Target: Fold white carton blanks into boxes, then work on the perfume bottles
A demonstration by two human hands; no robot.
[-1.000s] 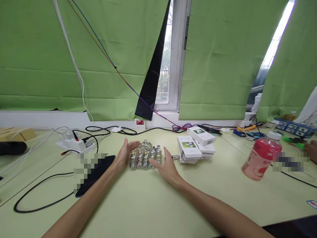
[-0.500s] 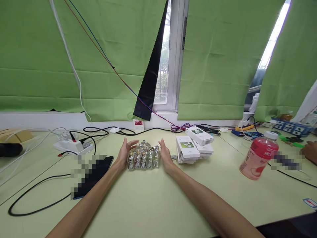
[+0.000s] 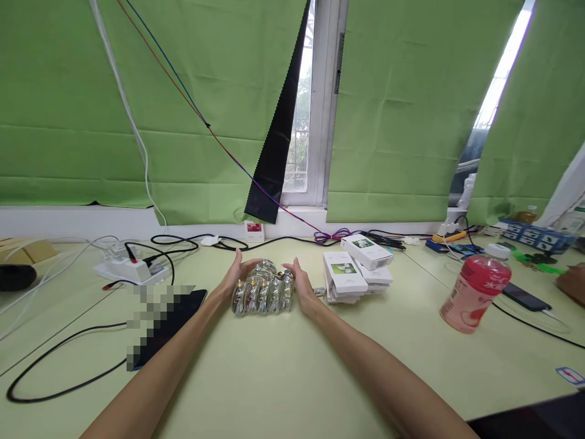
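Observation:
Several small clear glass bottles (image 3: pixel 262 297) with gold and silver tops stand close together in a front row, with more bottles behind. They look like perfume bottles. My left hand (image 3: pixel 234 277) is cupped along the left end of this group, thumb raised and fingers reaching behind it. At the right end, my right hand (image 3: pixel 301 286) stands on edge with its fingers stretched out beside the last bottle. Both hands are open and rest around the group. Whether the right palm presses on the glass I cannot tell.
White boxes (image 3: pixel 345 274) are piled right of my right hand. A pink drink bottle (image 3: pixel 475 289) stands farther right, by a phone (image 3: pixel 525 297). On the left lie a dark tablet-like device (image 3: pixel 176 326), a power strip (image 3: pixel 130 268) and looping cables. Another person's hand (image 3: pixel 572 283) shows at the right edge.
My left hand's fingers reach farther behind the bottles, and my right hand's fingers lean in toward them. The view has shifted slightly. The bottles stay grouped between my hands.

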